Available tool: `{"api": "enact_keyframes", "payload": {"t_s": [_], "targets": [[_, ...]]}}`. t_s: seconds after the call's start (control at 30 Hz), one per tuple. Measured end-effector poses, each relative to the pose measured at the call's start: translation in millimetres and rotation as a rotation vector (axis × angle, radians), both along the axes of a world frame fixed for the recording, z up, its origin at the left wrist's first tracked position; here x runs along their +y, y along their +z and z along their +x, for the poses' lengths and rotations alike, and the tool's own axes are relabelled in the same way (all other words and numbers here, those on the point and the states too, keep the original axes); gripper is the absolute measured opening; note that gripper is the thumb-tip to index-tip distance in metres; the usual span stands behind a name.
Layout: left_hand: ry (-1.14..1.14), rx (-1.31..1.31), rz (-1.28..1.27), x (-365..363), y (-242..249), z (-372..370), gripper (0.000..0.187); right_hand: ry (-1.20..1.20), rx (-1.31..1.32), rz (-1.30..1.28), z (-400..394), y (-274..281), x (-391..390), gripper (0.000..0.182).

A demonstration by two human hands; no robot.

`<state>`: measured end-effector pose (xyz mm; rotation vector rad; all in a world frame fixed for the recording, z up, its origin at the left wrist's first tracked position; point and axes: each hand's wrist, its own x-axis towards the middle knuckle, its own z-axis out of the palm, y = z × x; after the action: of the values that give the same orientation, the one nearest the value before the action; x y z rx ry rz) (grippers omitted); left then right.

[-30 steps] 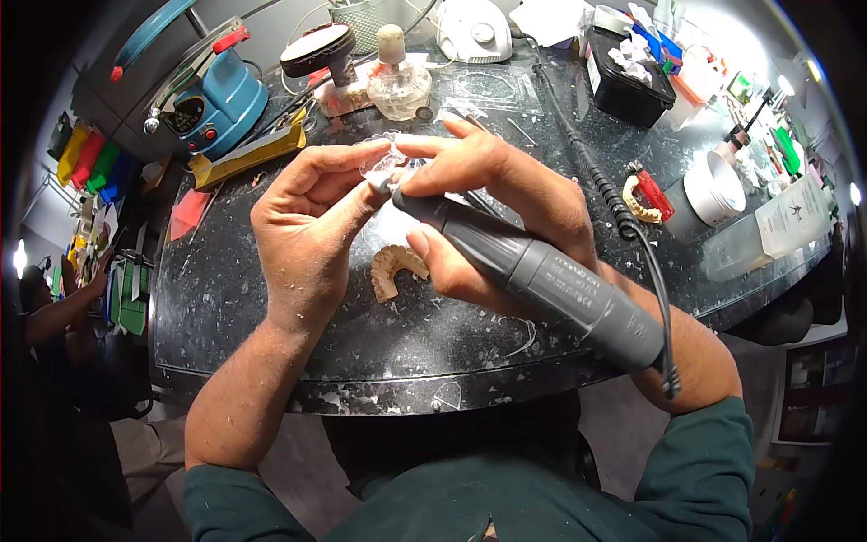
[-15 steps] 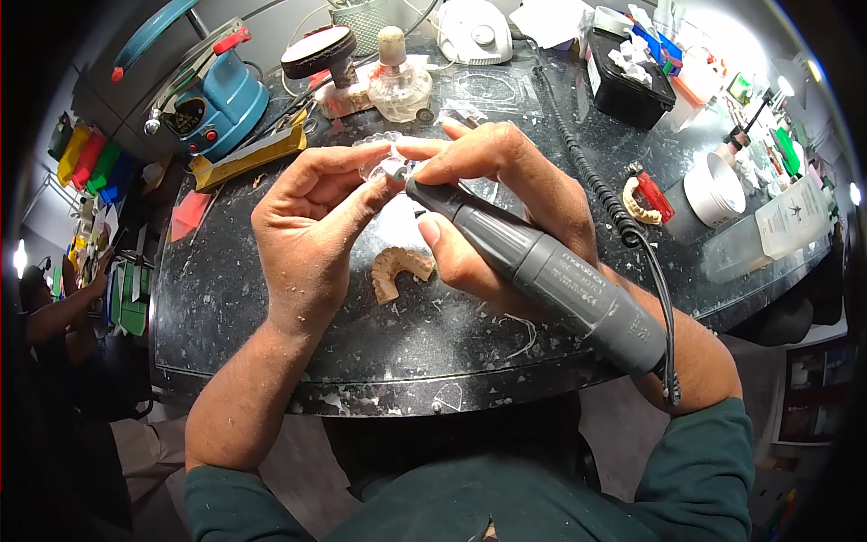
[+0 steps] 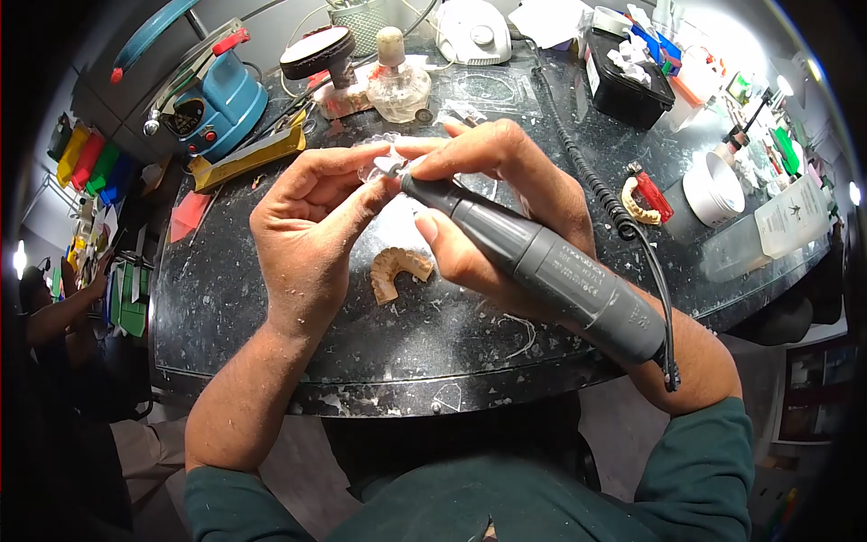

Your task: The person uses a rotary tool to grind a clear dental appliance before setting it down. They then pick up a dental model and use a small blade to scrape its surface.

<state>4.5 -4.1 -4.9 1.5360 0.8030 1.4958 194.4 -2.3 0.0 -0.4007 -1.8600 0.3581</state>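
Between the thumb and fingers of my left hand (image 3: 307, 217) is a clear plastic dental aligner (image 3: 368, 170), partly covered by the fingers. My right hand (image 3: 515, 199) is wrapped around a dark grey dental handpiece (image 3: 551, 271), its body slanting down to the right over the wrist. The handpiece's small light-coloured tip (image 3: 388, 166) is at the aligner; whether it touches cannot be made out. Below the hands a tan plaster dental arch model (image 3: 390, 271) lies on the black worktable (image 3: 271, 361).
A coiled cable (image 3: 587, 163) crosses the table on the right. A glass spirit burner (image 3: 397, 90) and blue machine (image 3: 217, 108) stand behind. To the right are a black box (image 3: 628, 95), another dental model (image 3: 639, 206), a red lighter (image 3: 655, 197) and a white tub (image 3: 715, 188). Another person (image 3: 68, 307) is at far left.
The handpiece and its tip have shifted slightly left and up, with its rear end rising a little. My left hand stays nearly in place with the aligner.
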Motion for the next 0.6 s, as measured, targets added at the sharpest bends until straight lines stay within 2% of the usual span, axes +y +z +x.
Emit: {"api": "enact_keyframes", "payload": {"t_s": [0.17, 0.23, 0.37, 0.43, 0.6], "targets": [[-0.008, -0.012, 0.026, 0.7, -0.5, 0.0, 0.023, -0.02, -0.062, 0.057, 2.7, -0.2, 1.8, 0.043], [-0.005, 0.0, 0.024, 0.9, -1.1, -0.6, 0.024, -0.006, -0.035, -0.032, 2.8, -1.6, 0.7, 0.032], [-0.019, -0.032, 0.071, 1.7, -2.0, 0.6, 0.027, 0.014, -0.092, -0.06, 3.1, 0.4, -2.6, 0.03], [-0.022, -0.043, 0.088, 1.1, -1.5, 1.2, 0.028, 0.001, 0.077, -0.181, -0.3, -0.9, -4.1, 0.027], [-0.004, 0.029, 0.122, 3.3, -3.7, -2.5, 0.029, -0.025, 0.008, -0.179, 1.6, 1.0, -2.1, 0.024]]}}
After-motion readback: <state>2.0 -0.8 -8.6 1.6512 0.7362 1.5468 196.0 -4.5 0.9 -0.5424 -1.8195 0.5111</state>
